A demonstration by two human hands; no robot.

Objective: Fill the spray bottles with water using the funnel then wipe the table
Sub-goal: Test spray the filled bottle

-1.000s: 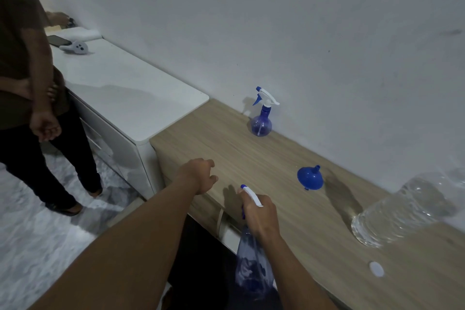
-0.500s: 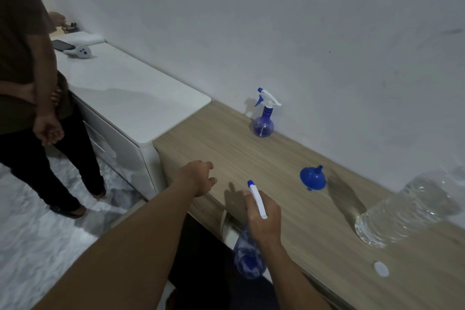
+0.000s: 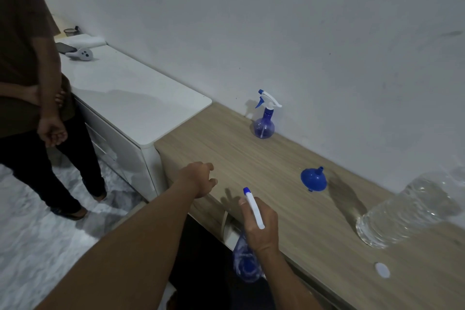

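Head view, only one: right hand (image 3: 261,228) wrapped tight round the neck and white trigger head of a blue spray bottle (image 3: 247,263), bottle hanging below the hand, just off the front edge of the wooden table (image 3: 251,166), body in front of the drawer face, not resting on the top. White nozzle with blue tip sticks up out of the fist, pointing up and slightly left. Left hand (image 3: 198,178) hovers at the table's near-left edge, fingers loosely curled, half open, holding nothing; can't tell if the fingertips touch the wood. Second spray bottle (image 3: 264,121) stands upright at the back of the table, close to the wall, trigger head on, well apart from both hands. Blue funnel (image 3: 313,179) sits mouth-down on the table, spout up and tilted right, between the far bottle and the big clear water bottle (image 3: 407,211). Water bottle stands at the right, open top out of sight/blurred, looks mostly full. Small white cap (image 3: 382,270) lies flat on the wood near the front right, apart from the water bottle. White cabinet (image 3: 141,108) butts against the table's left end; a white controller (image 3: 83,54) and a dark phone lie on its far end. A second person (image 3: 32,78) stands at left on the marble floor, arm hanging, hand loose.
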